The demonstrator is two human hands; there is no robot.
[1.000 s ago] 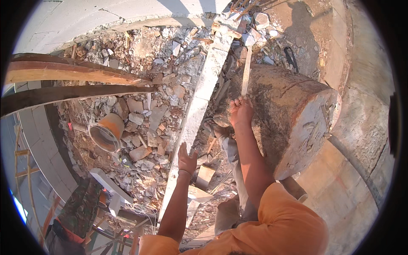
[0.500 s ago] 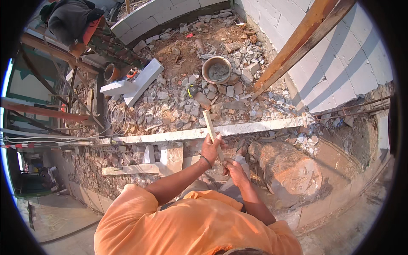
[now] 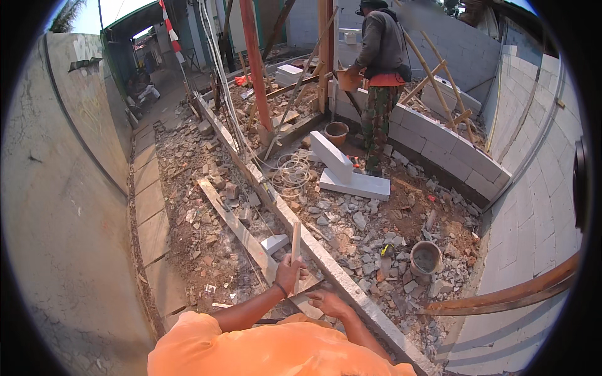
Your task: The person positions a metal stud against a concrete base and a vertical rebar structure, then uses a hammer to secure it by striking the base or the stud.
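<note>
Upright in my left hand (image 3: 289, 273) is a short, pale wooden stick (image 3: 296, 240), with the fingers closed round its lower part. My right hand (image 3: 330, 303) hovers just to the right, below the stick's lower end, its fingers loosely stretched and holding nothing visible. Beyond both hands a long concrete beam (image 3: 331, 268) runs diagonally over the rubble. On its left side lie a long plank (image 3: 237, 227) and a small white block (image 3: 274, 243), both close to my left hand.
A co-worker (image 3: 380, 69) stands at the back holding a bucket (image 3: 348, 81). White blocks (image 3: 355, 185), a coiled cable (image 3: 291, 174) and a mortar bucket (image 3: 426, 258) sit on rubble. A slanting timber (image 3: 508, 291) stands at right; a grey wall (image 3: 63, 207) rises at left.
My view has swung left and up, bringing the co-worker and passage into sight. My right hand has come away from the stick's lower end; my left still grips it.
</note>
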